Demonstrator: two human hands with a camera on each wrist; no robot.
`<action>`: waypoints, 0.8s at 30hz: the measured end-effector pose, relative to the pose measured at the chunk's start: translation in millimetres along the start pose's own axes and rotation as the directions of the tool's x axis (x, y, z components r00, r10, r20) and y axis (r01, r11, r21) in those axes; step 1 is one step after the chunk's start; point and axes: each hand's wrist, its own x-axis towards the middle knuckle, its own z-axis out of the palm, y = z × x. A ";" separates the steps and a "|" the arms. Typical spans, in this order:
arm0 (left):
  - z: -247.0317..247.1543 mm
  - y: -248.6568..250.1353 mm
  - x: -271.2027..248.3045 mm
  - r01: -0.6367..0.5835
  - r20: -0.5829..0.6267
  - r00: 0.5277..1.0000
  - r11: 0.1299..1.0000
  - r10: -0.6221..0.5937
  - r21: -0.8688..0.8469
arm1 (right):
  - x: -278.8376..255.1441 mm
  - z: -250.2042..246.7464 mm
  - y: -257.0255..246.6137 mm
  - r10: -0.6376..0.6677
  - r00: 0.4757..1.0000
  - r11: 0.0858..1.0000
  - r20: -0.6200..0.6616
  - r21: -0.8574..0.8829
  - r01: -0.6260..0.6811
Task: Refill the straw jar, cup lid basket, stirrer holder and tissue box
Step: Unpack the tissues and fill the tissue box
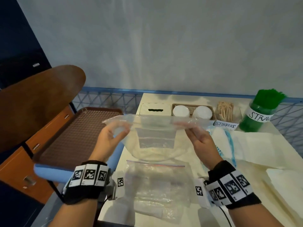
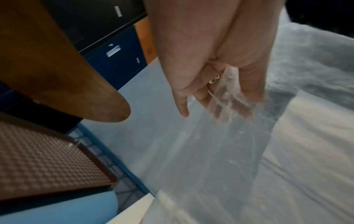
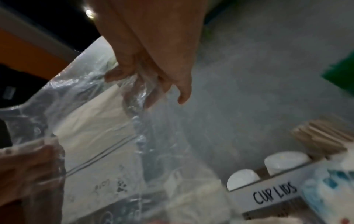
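Holding up a clear plastic bag (image 1: 154, 126) over the table (image 1: 262, 145), the left hand (image 1: 110, 136) and right hand (image 1: 199, 138) each pinch one end — tissue box (image 1: 155, 108), cup lid basket (image 1: 191, 106), stirrer holder (image 1: 227, 115) and straw jar (image 1: 257, 112) stand behind it.

Left wrist view: the fingers (image 2: 249, 84) curl round the bag (image 2: 220, 151).

Right wrist view: the fingers (image 3: 153, 86) pinch the bag (image 3: 91, 121) — the basket (image 3: 268, 195) sits below.

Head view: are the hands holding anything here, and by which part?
Yes: the left hand and right hand hold one clear plastic bag above the table, each pinching an end of its top edge.
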 end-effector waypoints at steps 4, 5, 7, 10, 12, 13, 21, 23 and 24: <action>-11.1 -1.3 -32.8 0.152 0.272 0.954 0.985 -0.124 -0.084 | -34.5 -3.3 13.0 0.044 0.966 0.987 0.253 -0.162 -0.002; -11.4 -10.9 -44.2 0.212 0.331 0.926 0.975 -0.182 -0.058 | -45.2 -1.8 18.7 0.101 0.947 0.980 0.305 -0.197 -0.041; -12.8 -37.9 -68.3 0.272 0.384 0.879 0.959 -0.283 0.083 | -68.0 2.2 34.5 0.220 0.896 0.964 0.387 -0.229 -0.138; -10.8 -71.4 -101.0 0.237 0.418 0.838 0.924 -0.351 0.301 | -98.7 10.8 63.5 0.384 0.795 0.920 0.469 -0.263 -0.289; -6.2 -85.4 -116.0 0.265 0.424 0.813 0.902 -0.398 0.340 | -112.0 16.8 77.7 0.466 0.736 0.884 0.491 -0.300 -0.360; -3.3 -91.3 -121.1 0.283 0.407 0.812 0.891 -0.419 0.354 | -116.2 19.7 82.7 0.498 0.715 0.867 0.491 -0.301 -0.397; 21.7 -120.6 -121.1 0.427 0.135 0.800 0.713 -0.584 0.557 | -109.1 38.9 109.6 0.596 0.776 0.771 0.208 -0.419 -0.480; 28.2 -123.2 -118.3 0.441 0.106 0.800 0.698 -0.591 0.564 | -100.9 43.0 121.1 0.635 0.754 0.719 0.166 -0.485 -0.499; 30.9 -123.2 -115.9 0.457 0.094 0.793 0.690 -0.602 0.562 | -96.6 44.1 125.8 0.652 0.745 0.696 0.142 -0.501 -0.514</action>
